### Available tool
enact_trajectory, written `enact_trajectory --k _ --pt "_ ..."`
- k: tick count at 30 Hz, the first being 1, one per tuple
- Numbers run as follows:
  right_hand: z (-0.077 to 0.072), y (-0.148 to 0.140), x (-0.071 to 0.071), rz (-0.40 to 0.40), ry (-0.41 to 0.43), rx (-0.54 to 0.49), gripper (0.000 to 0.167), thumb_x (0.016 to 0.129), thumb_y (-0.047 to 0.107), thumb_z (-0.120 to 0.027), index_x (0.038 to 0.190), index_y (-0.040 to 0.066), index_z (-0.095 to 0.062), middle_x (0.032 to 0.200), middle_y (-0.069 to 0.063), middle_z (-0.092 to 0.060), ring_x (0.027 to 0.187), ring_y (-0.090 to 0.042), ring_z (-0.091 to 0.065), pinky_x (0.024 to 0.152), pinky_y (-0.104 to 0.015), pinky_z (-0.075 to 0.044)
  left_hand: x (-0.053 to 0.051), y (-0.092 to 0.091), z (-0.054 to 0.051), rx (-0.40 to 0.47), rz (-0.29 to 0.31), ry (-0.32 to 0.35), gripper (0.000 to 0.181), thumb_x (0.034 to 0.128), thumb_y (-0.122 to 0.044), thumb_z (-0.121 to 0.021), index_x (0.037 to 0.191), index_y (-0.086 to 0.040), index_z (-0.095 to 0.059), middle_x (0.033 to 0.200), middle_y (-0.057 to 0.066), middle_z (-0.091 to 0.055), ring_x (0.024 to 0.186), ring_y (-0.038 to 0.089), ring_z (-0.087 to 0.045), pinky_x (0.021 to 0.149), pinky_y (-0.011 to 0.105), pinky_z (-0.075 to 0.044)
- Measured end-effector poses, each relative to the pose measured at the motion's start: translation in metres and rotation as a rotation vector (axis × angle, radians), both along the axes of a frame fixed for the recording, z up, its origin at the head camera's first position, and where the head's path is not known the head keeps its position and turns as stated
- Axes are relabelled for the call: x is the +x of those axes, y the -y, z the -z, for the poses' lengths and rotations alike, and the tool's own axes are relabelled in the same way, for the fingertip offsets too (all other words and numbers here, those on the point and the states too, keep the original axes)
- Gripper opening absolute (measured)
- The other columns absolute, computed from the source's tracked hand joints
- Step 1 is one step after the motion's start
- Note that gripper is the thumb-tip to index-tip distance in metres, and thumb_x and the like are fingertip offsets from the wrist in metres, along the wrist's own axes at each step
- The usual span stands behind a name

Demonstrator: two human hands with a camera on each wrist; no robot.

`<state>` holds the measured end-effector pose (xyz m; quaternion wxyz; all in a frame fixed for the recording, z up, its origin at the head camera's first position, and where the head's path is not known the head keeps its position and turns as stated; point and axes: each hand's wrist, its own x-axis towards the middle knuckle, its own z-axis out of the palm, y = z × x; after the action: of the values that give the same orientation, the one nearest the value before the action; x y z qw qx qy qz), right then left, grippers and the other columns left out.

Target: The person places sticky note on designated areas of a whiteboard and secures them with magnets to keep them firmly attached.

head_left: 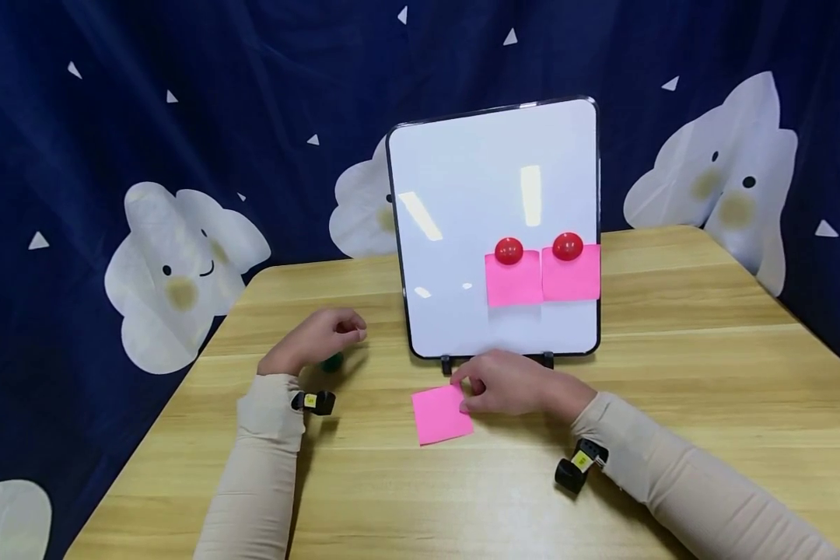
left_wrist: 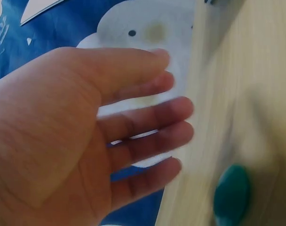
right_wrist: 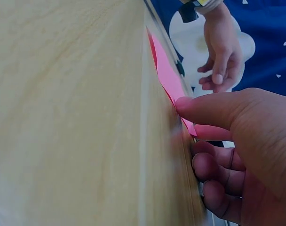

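A person's right hand (head_left: pixel 507 383) pinches the edge of a square pink note (head_left: pixel 439 421) between the thumb and a finger. The pink note is low over the wooden table (head_left: pixel 364 498), just in front of a white board (head_left: pixel 455 179); it is hard to tell if any of it touches the wood. The left hand (head_left: pixel 318 338) holds nothing, and its fingers are loose and a little bent, with small gaps between them. Near it, a round green thing (head_left: pixel 332 362) sits on the table. The board stands up on small black feet (head_left: pixel 446 365). Low on its right side are two more pink notes (head_left: pixel 514 286), side by side, each with a round red magnet (head_left: pixel 509 251) at its top. Behind is a dark blue curtain (head_left: pixel 266 85) with white clouds (head_left: pixel 171 311) on it.
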<state>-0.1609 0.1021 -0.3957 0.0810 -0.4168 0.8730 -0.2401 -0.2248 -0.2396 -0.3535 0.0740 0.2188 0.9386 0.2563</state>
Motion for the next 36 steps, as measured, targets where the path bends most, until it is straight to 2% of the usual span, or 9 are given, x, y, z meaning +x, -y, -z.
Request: enact_trajectory --k 7,13,19,24,36 --pt "-0.003 0.002 0.003 0.027 0.006 0.004 0.032 0.09 0.029 -0.076 0.117 0.014 -0.07 0.068 0.009 -0.052 0.066 -0.008 -0.048 0.067 -0.03 -0.042 0.002 0.016 -0.001 -0.063 -0.031 0.072 0.029 0.0976 -0.019 -0.066 0.119 0.0 -0.068 0.104 0.007 -0.068 0.094 0.022 -0.061 0.088 0.043 -0.05" --pt "-0.001 0.0 0.002 0.039 -0.002 -0.02 0.025 0.089 0.028 -0.076 0.109 0.016 -0.068 0.072 0.01 -0.054 0.072 -0.008 -0.051 0.072 -0.03 -0.045 0.003 0.026 -0.002 -0.076 -0.067 0.135 0.032 0.0964 -0.021 -0.067 0.12 0.0 -0.066 0.105 0.009 -0.068 0.095 0.024 -0.062 0.09 0.046 -0.049" --pt "-0.001 -0.001 0.002 0.066 0.02 -0.022 0.016 0.089 0.027 -0.077 0.098 0.02 -0.065 0.074 0.01 -0.055 0.073 -0.009 -0.052 0.071 -0.03 -0.046 0.003 0.029 -0.004 -0.09 -0.075 0.2 0.032 0.0927 -0.021 -0.071 0.117 -0.001 -0.066 0.109 0.011 -0.068 0.098 0.025 -0.062 0.091 0.048 -0.048" --pt "0.0 -0.001 0.001 0.054 0.02 -0.029 0.01 0.092 0.024 -0.073 0.091 0.024 -0.064 0.074 0.012 -0.055 0.072 -0.008 -0.052 0.068 -0.03 -0.046 0.003 0.031 -0.003 -0.122 -0.095 0.243 0.036 0.0925 -0.024 -0.071 0.12 -0.001 -0.064 0.117 0.015 -0.065 0.106 0.03 -0.06 0.094 0.05 -0.046" --pt "0.001 -0.004 -0.002 0.038 0.038 -0.064 0.014 0.094 0.019 -0.07 0.083 0.025 -0.062 0.073 0.012 -0.055 0.072 -0.008 -0.052 0.068 -0.03 -0.046 0.005 0.032 -0.001 -0.128 -0.132 0.293 0.04 0.09 -0.027 -0.075 0.12 -0.003 -0.063 0.123 0.016 -0.061 0.111 0.032 -0.056 0.095 0.05 -0.045"
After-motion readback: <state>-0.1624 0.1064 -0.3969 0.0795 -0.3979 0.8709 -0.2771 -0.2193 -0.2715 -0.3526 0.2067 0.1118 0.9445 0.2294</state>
